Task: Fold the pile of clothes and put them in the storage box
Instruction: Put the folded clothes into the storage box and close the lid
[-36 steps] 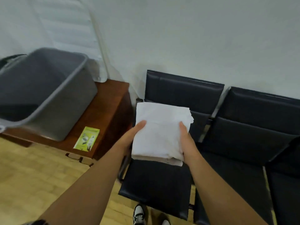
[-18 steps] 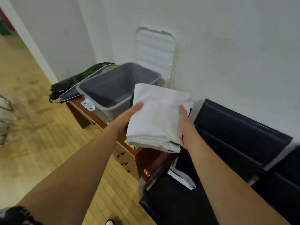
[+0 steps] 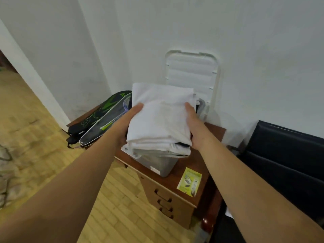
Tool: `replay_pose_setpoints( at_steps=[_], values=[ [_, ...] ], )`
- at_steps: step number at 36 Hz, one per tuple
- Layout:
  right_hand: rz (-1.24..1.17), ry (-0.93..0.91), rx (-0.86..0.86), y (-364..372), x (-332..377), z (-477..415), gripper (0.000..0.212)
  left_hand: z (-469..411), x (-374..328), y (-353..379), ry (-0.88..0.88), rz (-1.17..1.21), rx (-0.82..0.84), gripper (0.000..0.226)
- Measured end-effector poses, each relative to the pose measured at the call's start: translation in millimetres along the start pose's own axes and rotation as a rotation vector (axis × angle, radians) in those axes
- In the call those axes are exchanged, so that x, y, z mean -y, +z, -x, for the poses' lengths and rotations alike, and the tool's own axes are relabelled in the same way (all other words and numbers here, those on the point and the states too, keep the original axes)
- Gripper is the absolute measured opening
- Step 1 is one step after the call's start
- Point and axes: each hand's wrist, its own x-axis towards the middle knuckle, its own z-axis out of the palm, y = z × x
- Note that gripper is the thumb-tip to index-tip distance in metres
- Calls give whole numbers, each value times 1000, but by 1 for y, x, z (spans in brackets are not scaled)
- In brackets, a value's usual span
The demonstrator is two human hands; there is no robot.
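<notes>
A folded stack of white clothes [image 3: 160, 120] is held between both hands over the grey storage box [image 3: 160, 166], hiding most of the box's opening. My left hand [image 3: 127, 122] grips the stack's left side, thumb on top. On the right side, my right hand [image 3: 193, 122] grips it the same way. A dark layer shows at the stack's lower right edge. Only the box's near corner and a strip of its right rim show.
The box stands on a brown wooden drawer cabinet [image 3: 175, 192] with a yellow-green leaflet [image 3: 189, 181] on top. The box's white lid [image 3: 192, 74] leans on the wall behind. Black-and-green racket bags [image 3: 98, 120] lie at left. Black seats [image 3: 284, 155] stand at right.
I have turned left from the black seats to the cabinet. The folded stack, still in both hands, has moved from beside the box to over its opening.
</notes>
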Motion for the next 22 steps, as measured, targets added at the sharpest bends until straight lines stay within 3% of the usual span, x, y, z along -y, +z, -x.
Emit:
replay_pose_setpoints(
  at_steps=[9,14,22],
  values=[
    [-130,39,-90,43,1,-70,58,-89,-19,-52,-141,21,162,56],
    [-140,64,-135,48,7,-109,62,-139,-22,-60,-110,27,216,55],
    [-169,91,-188,58,12,-186,91,-209,-22,-73,-154,77,209,60]
  ],
)
